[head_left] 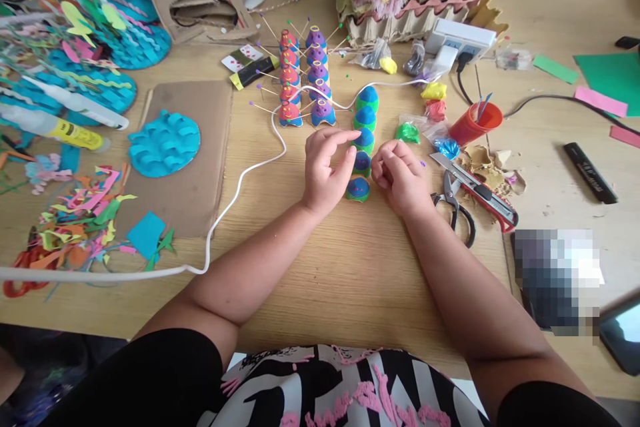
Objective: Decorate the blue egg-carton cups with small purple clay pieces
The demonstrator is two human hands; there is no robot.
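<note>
The red row (pixel 289 75) and purple row (pixel 317 71) have sticks (pixel 269 27); the blue-green row (pixel 368 140) lacks them — left hand (pixel 326 170) parted, right hand (pixel 401 175) curled, contents unclear.

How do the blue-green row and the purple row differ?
The blue-green row has blue tops over green edges; the purple row has purple over blue. Green-tipped sticks poke out from the purple row; none show on the blue-green row. The blue-green row sits between the left hand and right hand; the purple row stands farther back. Both have five domed bumps.
</note>
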